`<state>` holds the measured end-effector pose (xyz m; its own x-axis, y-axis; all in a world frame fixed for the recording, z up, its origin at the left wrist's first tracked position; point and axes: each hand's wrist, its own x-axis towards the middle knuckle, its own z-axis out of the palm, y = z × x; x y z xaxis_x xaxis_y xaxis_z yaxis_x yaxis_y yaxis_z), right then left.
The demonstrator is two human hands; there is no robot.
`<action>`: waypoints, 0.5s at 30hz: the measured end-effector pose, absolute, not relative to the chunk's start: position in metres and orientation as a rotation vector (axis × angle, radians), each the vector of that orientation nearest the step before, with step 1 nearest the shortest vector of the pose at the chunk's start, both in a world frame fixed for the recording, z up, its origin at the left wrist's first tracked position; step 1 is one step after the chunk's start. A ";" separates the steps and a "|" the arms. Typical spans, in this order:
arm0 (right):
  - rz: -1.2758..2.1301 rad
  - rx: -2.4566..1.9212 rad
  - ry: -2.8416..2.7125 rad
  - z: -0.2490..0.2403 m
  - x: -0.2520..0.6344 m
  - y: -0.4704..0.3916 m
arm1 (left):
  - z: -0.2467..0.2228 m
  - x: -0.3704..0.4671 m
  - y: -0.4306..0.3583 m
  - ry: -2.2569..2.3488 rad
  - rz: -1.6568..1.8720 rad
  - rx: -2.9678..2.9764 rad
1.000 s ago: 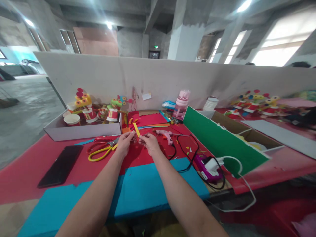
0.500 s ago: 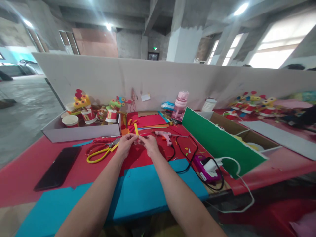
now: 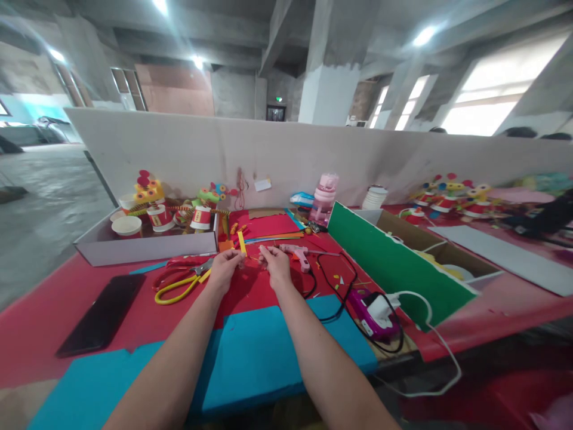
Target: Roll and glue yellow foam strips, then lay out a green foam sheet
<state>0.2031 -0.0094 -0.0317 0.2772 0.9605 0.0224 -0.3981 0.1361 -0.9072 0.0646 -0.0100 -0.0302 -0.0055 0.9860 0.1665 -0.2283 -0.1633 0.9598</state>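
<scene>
My left hand (image 3: pixel 227 267) is closed in a pinch on a narrow yellow paper strip (image 3: pixel 242 242), which stands up from its fingertips. Just to the right, apart from it, my right hand (image 3: pixel 274 264) has its thumb and fingers pressed together; what they hold, if anything, is too small to make out. Yellow-handled scissors (image 3: pixel 179 291) lie left of my left hand, beside red-handled pliers (image 3: pixel 176 267). Behind my right hand rests a pink glue gun (image 3: pixel 299 255). Thin coloured paper strips (image 3: pixel 273 237) lie beyond the hands.
A white box (image 3: pixel 147 248) with paper-cup figures stands at the left. A black phone (image 3: pixel 102 313) lies in front of it. Blue sheets (image 3: pixel 286 343) cover the near edge. Rightward are a purple power strip (image 3: pixel 373 316), loose cables and a green-sided box (image 3: pixel 389 263).
My hands have drawn apart; before, their fingertips met at the base of the yellow strip. The strip stays with my left hand. The view has tilted slightly upward.
</scene>
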 end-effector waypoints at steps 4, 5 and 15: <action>1.119 -0.892 -0.696 -0.031 0.203 -0.011 | -0.031 0.062 -0.009 0.932 1.405 1.087; 1.168 -0.878 -0.711 -0.031 0.201 -0.012 | -0.031 0.062 -0.009 0.925 1.399 1.064; 1.290 -0.908 -0.775 -0.034 0.180 -0.020 | -0.030 0.067 -0.013 0.886 1.332 1.068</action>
